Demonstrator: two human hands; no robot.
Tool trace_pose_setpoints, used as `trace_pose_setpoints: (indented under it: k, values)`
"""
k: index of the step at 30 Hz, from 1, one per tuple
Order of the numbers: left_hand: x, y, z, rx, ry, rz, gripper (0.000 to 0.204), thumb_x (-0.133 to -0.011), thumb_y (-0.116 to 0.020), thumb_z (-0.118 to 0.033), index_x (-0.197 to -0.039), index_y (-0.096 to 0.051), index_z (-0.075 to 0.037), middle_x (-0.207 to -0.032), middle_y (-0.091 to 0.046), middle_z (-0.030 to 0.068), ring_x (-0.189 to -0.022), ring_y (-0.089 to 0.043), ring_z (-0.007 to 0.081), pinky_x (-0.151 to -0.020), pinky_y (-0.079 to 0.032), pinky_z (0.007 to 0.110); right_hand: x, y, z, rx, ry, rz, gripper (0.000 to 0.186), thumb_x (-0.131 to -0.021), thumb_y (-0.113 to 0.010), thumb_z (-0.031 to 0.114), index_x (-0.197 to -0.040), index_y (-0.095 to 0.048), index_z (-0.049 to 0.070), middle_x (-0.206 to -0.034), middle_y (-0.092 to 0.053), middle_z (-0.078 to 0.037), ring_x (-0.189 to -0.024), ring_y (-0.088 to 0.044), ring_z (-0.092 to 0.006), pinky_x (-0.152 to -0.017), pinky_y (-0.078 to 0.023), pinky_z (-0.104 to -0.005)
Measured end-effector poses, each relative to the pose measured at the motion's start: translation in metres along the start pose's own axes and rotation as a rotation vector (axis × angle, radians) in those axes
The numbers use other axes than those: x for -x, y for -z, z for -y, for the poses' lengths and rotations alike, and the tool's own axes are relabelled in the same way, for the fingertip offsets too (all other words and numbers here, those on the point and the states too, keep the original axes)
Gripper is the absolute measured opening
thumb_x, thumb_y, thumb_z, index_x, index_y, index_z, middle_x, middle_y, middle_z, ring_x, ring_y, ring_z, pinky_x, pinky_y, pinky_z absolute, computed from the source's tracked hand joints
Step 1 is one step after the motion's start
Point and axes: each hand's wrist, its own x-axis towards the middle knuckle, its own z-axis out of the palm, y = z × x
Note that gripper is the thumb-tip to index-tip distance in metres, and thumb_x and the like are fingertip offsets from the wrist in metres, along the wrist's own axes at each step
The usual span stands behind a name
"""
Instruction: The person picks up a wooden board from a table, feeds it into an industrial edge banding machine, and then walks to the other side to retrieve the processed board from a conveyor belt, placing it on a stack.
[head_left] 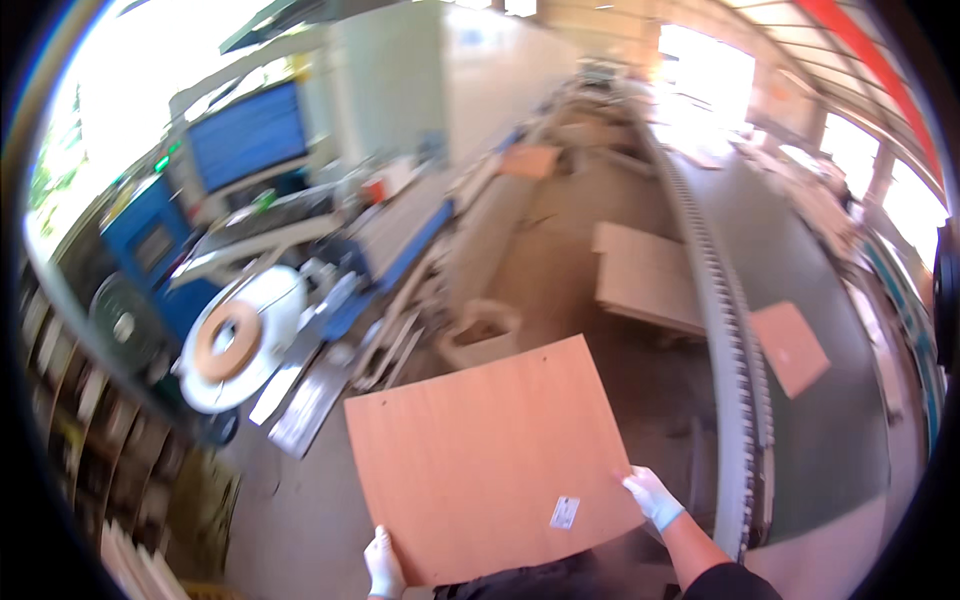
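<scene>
A flat wood-coloured panel [480, 440] with a small white label near its lower right is held out in front of me. My left hand [383, 564], in a white glove, grips its lower left edge. On the right edge, my gloved right hand [652, 497] is closed round the board, with the thumb over the top face. The fingers under the panel are hidden. Two small dark marks show near the panel's far corners.
Left stands an edge-banding machine [380, 235] with a roll of brown edge tape [228, 340] on a white disc and a monitor [247, 135]. To the right runs a conveyor [830, 440] carrying a smaller panel [790, 347]. Stacked boards [650, 275] lie ahead, beyond a pale bin [482, 335].
</scene>
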Motion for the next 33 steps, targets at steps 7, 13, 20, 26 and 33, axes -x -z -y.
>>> trace_pose_setpoints:
  k: [7,13,20,26,33]
  values:
    - [0.062,0.095,0.045,0.191,0.171,-0.475,0.058,-0.104,-0.044,-0.046,-0.105,-0.062,0.009,-0.094,-0.068,0.0101,-0.079,-0.064,0.0184,-0.073,-0.054,0.033,-0.104,-0.106,-0.062,0.675,0.138,0.172,0.037,-0.091,-0.062,0.031,-0.105,-0.069,-0.001,-0.088,-0.072,-0.012,-0.08,-0.066,-0.0192,-0.075,-0.05,-0.036]
    - [0.112,0.141,0.05,0.323,0.167,-0.593,0.062,-0.103,-0.041,-0.05,-0.129,-0.052,0.005,-0.121,-0.063,0.0165,-0.102,-0.065,0.0286,-0.086,-0.056,0.04,-0.148,-0.209,-0.08,0.419,0.242,0.338,0.028,-0.091,-0.062,0.02,-0.104,-0.07,-0.003,-0.094,-0.073,-0.01,-0.087,-0.066,-0.0167,-0.081,-0.051,-0.032]
    - [0.087,0.147,0.07,0.44,0.112,-0.622,0.07,-0.1,-0.043,-0.057,-0.142,-0.043,-0.002,-0.138,-0.053,0.0119,-0.12,-0.056,0.0301,-0.101,-0.048,0.041,-0.158,-0.28,-0.079,-0.336,-0.277,0.12,0.022,-0.094,-0.056,0.018,-0.112,-0.066,0.008,-0.112,-0.066,-0.005,-0.105,-0.062,-0.0186,-0.086,-0.054,-0.037]
    - [0.049,0.14,0.013,0.507,0.19,-0.435,0.068,-0.102,-0.039,-0.055,-0.145,-0.039,-0.002,-0.142,-0.05,0.0137,-0.123,-0.054,0.0315,-0.103,-0.046,0.044,-0.121,-0.304,-0.123,-0.393,-0.545,0.391,0.029,-0.096,-0.059,0.022,-0.12,-0.056,0.007,-0.12,-0.06,-0.009,-0.101,-0.063,-0.0221,-0.081,-0.058,-0.0416]
    - [-0.001,0.135,-0.006,0.432,0.227,-0.319,0.067,-0.102,-0.038,-0.056,-0.146,-0.038,-0.005,-0.145,-0.048,0.0131,-0.128,-0.05,0.0319,-0.108,-0.041,0.045,-0.07,-0.348,-0.105,-0.019,-0.587,0.787,0.064,-0.101,-0.052,0.036,-0.138,-0.035,-0.013,-0.141,-0.044,-0.026,-0.102,-0.068,-0.0358,-0.077,-0.06,-0.0371]
